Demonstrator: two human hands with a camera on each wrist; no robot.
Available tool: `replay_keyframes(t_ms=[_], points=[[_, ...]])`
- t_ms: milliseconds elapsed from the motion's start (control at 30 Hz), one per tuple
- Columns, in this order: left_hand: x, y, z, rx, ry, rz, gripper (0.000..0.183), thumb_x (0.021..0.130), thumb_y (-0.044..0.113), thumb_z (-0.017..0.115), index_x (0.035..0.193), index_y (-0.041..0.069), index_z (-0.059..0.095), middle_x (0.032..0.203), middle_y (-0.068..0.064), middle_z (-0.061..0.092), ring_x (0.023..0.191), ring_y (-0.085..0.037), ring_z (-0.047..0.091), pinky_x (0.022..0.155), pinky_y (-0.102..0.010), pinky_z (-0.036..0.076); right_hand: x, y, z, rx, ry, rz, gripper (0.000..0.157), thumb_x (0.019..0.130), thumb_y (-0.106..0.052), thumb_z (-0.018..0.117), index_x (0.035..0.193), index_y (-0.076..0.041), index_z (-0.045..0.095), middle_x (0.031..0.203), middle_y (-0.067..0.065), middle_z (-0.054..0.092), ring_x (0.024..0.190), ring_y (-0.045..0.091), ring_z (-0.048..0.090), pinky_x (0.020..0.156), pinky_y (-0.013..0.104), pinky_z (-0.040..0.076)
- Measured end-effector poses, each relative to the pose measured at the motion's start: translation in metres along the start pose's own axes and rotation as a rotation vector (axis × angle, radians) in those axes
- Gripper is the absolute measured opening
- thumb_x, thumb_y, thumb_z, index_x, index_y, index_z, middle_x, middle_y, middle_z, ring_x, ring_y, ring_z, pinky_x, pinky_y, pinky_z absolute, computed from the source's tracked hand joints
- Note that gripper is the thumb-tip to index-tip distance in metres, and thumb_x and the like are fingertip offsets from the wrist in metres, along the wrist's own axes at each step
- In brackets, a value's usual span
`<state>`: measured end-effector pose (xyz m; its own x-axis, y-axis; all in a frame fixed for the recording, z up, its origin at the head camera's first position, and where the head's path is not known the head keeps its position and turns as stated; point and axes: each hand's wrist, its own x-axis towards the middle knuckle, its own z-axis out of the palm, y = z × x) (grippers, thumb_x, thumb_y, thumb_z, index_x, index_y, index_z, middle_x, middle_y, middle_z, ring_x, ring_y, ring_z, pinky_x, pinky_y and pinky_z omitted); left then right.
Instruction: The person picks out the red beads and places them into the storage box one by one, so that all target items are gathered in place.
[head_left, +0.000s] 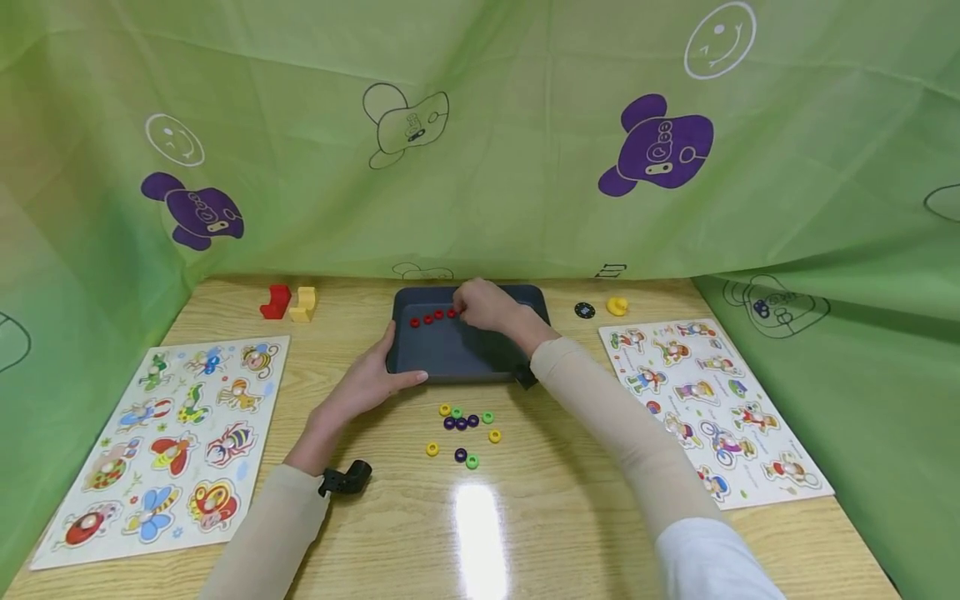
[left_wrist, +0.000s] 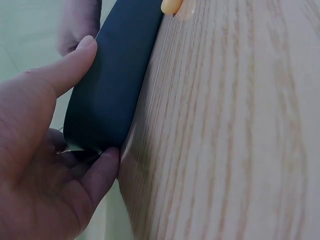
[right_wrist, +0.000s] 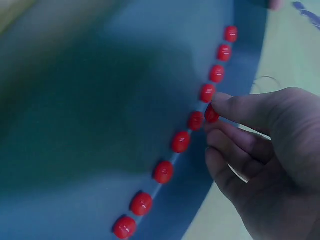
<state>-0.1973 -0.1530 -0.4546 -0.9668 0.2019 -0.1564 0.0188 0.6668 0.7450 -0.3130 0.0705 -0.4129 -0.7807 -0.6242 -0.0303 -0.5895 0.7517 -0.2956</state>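
Note:
A dark grey tray (head_left: 465, 350) lies on the table, with a row of small red rings (head_left: 427, 319) along its far side. My left hand (head_left: 367, 377) grips the tray's near left corner; in the left wrist view, the thumb lies at the rim and the fingers bend round the tray's end (left_wrist: 107, 95). Over the tray's far side, my right hand (head_left: 491, 308) pinches one red ring (right_wrist: 212, 113) between thumb and fingers, close beside the row (right_wrist: 181, 142). From the head view, my right hand hides part of this row.
Yellow, green and purple rings (head_left: 461, 423) lie scattered before the tray. Picture puzzle boards flank it, left (head_left: 168, 450) and right (head_left: 712, 408). Behind are red (head_left: 277, 302) and yellow blocks (head_left: 303, 305), a black chip (head_left: 585, 310) and a yellow duck (head_left: 617, 306). A green curtain (head_left: 487, 208) hangs behind.

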Motion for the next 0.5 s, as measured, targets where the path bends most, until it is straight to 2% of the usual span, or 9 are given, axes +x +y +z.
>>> replay_keyframes(t_ms=[100, 167, 233, 333, 400, 500], points=[[0.001, 0.000, 0.001, 0.006, -0.004, 0.004, 0.110, 0.074, 0.058, 0.067, 0.149, 0.025, -0.007, 0.157, -0.005, 0.010, 0.143, -0.030, 0.019, 0.110, -0.050, 0.029, 0.003, 0.000, 0.003, -0.046, -0.028, 0.027, 0.028, 0.080, 0.004, 0.051, 0.061, -0.015, 0.040, 0.060, -0.004, 0.025, 0.054, 0.013, 0.022, 0.053, 0.026, 0.020], [0.002, 0.000, 0.002, 0.009, -0.004, 0.005, 0.110, 0.074, 0.058, 0.067, 0.149, 0.026, -0.007, 0.157, -0.005, 0.010, 0.143, -0.029, 0.019, 0.111, -0.050, 0.028, 0.004, 0.000, 0.004, -0.073, -0.039, 0.040, 0.030, 0.080, 0.004, 0.050, 0.061, -0.016, 0.039, 0.059, -0.004, 0.024, 0.054, 0.013, 0.022, 0.052, 0.026, 0.020], [0.003, 0.000, 0.003, 0.010, -0.003, 0.006, 0.110, 0.074, 0.058, 0.067, 0.148, 0.027, -0.007, 0.157, -0.005, 0.010, 0.142, -0.029, 0.020, 0.110, -0.050, 0.029, 0.003, -0.001, 0.003, -0.081, -0.042, 0.048, 0.026, 0.081, 0.002, 0.050, 0.062, -0.015, 0.044, 0.060, -0.003, 0.029, 0.055, 0.014, 0.025, 0.053, 0.026, 0.023], [0.003, 0.000, 0.004, 0.009, 0.004, 0.004, 0.109, 0.074, 0.058, 0.067, 0.148, 0.027, -0.007, 0.157, -0.004, 0.011, 0.142, -0.029, 0.021, 0.110, -0.050, 0.029, -0.002, 0.000, -0.001, -0.048, -0.023, 0.045, 0.016, 0.085, -0.004, 0.052, 0.074, -0.012, 0.061, 0.066, -0.003, 0.048, 0.057, 0.011, 0.038, 0.055, 0.024, 0.033], [0.003, 0.000, 0.004, 0.011, 0.004, 0.006, 0.110, 0.074, 0.057, 0.067, 0.149, 0.026, -0.007, 0.157, -0.005, 0.011, 0.142, -0.029, 0.021, 0.110, -0.050, 0.029, -0.009, 0.001, -0.006, -0.002, -0.012, 0.047, 0.014, 0.088, -0.009, 0.054, 0.086, -0.011, 0.068, 0.076, -0.002, 0.060, 0.061, 0.010, 0.049, 0.060, 0.025, 0.042], [0.002, 0.002, 0.005, 0.002, -0.001, 0.015, 0.110, 0.074, 0.056, 0.068, 0.149, 0.024, -0.006, 0.157, -0.004, 0.010, 0.143, -0.028, 0.019, 0.111, -0.049, 0.028, -0.026, 0.004, -0.017, 0.050, 0.017, 0.078, 0.022, 0.091, -0.020, 0.056, 0.108, -0.012, 0.068, 0.099, 0.001, 0.068, 0.077, 0.012, 0.062, 0.073, 0.031, 0.051]])
